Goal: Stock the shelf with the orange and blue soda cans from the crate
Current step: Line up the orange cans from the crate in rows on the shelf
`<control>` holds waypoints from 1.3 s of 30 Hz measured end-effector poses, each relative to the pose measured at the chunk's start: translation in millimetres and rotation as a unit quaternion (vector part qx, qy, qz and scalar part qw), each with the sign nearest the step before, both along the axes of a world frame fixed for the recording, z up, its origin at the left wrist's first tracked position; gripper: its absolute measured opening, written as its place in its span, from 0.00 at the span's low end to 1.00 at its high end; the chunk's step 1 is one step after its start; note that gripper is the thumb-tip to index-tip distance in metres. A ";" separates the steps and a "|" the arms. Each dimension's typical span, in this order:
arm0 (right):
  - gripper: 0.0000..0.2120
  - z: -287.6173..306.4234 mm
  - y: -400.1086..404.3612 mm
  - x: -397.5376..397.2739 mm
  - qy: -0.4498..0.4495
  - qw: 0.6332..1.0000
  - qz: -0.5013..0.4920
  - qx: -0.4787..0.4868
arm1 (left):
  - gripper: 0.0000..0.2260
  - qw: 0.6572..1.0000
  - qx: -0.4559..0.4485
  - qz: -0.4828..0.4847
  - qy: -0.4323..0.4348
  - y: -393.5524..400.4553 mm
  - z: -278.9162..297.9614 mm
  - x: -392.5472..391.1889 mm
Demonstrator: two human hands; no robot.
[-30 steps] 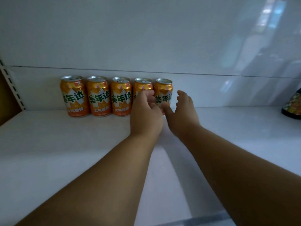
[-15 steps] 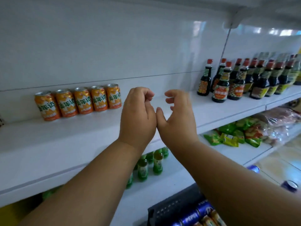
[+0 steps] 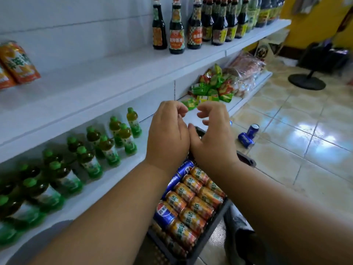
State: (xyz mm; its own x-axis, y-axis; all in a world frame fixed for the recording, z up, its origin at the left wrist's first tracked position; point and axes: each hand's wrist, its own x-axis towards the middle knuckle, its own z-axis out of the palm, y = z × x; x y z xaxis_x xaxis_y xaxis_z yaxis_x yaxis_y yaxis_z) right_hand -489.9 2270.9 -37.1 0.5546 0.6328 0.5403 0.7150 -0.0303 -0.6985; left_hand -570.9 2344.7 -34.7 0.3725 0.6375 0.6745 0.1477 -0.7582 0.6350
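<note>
Nearest the camera, a dark crate [image 3: 214, 224] sits on the floor [image 3: 286, 169] beside the shelving, packed with orange cans [image 3: 193, 205] lying on their sides and a few blue cans [image 3: 165, 215] along its left edge. A grey shoe [image 3: 236, 224] shows just right of the crate.

Above the crate's far end, both forearms reach forward side by side. The left hand [image 3: 168, 134] and the right hand [image 3: 212, 136] touch along their inner edges, and both hold nothing. The fingers [image 3: 177, 108] of each hand are loosely curled, tips bent toward the other hand, with a small gap between the two sets of tips.

To the left, the lower shelf [image 3: 114, 178] carries rows of green-capped bottles [image 3: 91, 159]. Farther along it lie green and red snack packets [image 3: 214, 87]. On the floor to the right of the hands, two more blue cans [image 3: 248, 134] lie loose on the tiles.

The upper shelf [image 3: 95, 88] holds orange cans [image 3: 17, 62] at the far left edge of the view, upright against the back panel and blurred. Well to their right on the same shelf stands a row of dark sauce bottles [image 3: 196, 25]. Beyond, a round black stand base [image 3: 306, 81] rests on the tiles before a yellow wall [image 3: 315, 22].
</note>
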 end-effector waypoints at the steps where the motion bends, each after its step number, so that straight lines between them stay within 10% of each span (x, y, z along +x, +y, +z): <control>1: 0.18 -7.9 -4.4 7.6 0.008 1.000 -0.009 -0.010 | 0.09 1.000 -0.006 -0.010 0.008 -2.3 -7.6 8.5; 12: 0.21 -164.4 6.6 140.1 0.072 0.948 -0.095 -0.296 | 0.09 0.934 -0.176 -0.139 0.279 19.3 -166.9 125.3; 19: 0.22 -278.8 19.0 204.8 -0.004 0.800 -0.020 -0.600 | 0.11 0.838 -0.296 -0.165 0.428 35.0 -278.3 173.8; 29: 0.34 -356.0 69.9 235.0 -0.135 0.650 0.066 -0.745 | 0.12 0.807 -0.372 -0.140 0.436 48.3 -337.2 195.4; 39: 0.21 -335.9 63.9 229.0 -0.141 0.727 0.045 -0.671 | 0.12 0.801 -0.386 -0.133 0.438 41.7 -322.4 181.3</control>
